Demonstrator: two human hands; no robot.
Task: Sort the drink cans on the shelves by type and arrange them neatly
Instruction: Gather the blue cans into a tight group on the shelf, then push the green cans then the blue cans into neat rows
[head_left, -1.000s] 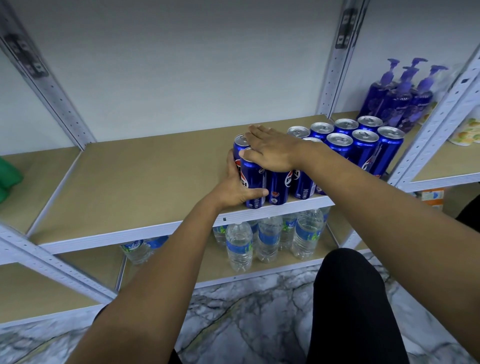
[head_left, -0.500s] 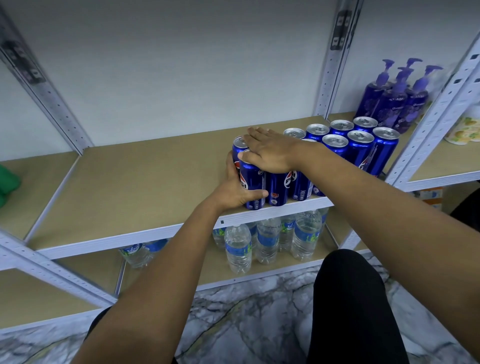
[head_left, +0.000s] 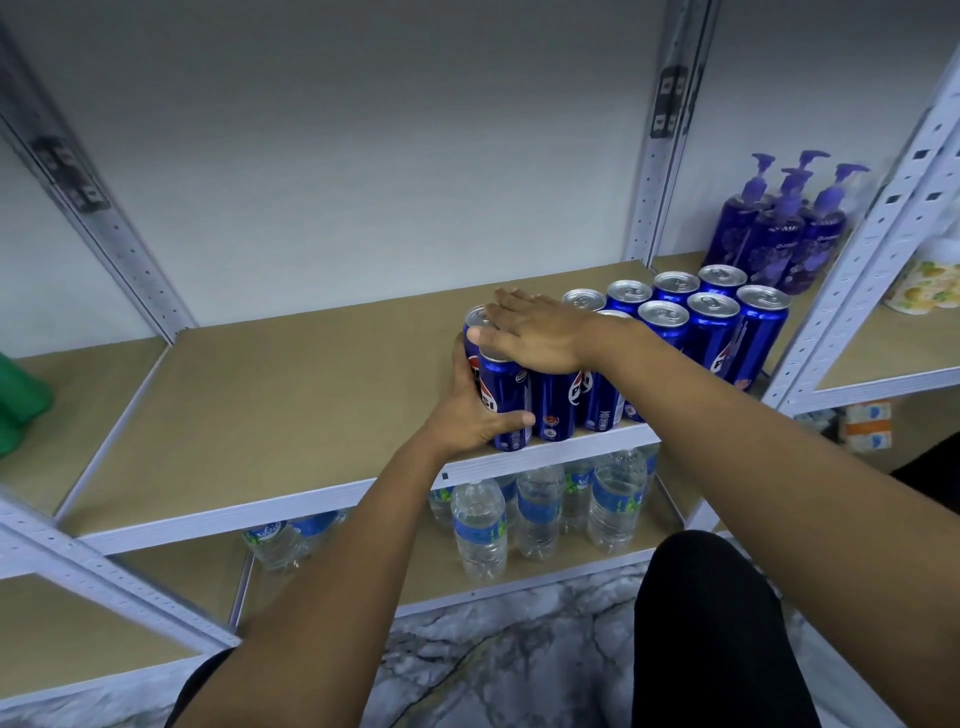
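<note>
Several blue Pepsi cans stand in tight rows at the right end of the tan middle shelf. My left hand wraps around the leftmost front can near the shelf's front edge, thumb across its front. Lying flat, palm down, my right hand rests on the tops of the left cans with fingers spread. It hides some of the can tops beneath it.
Purple pump bottles stand behind the cans at the right. Water bottles fill the lower shelf. White perforated uprights frame the bay. A green object sits at the far left. A floral pack lies on the right shelf.
Both hands stay on the left group of cans; little has shifted apart from a slight move of the camera view.
</note>
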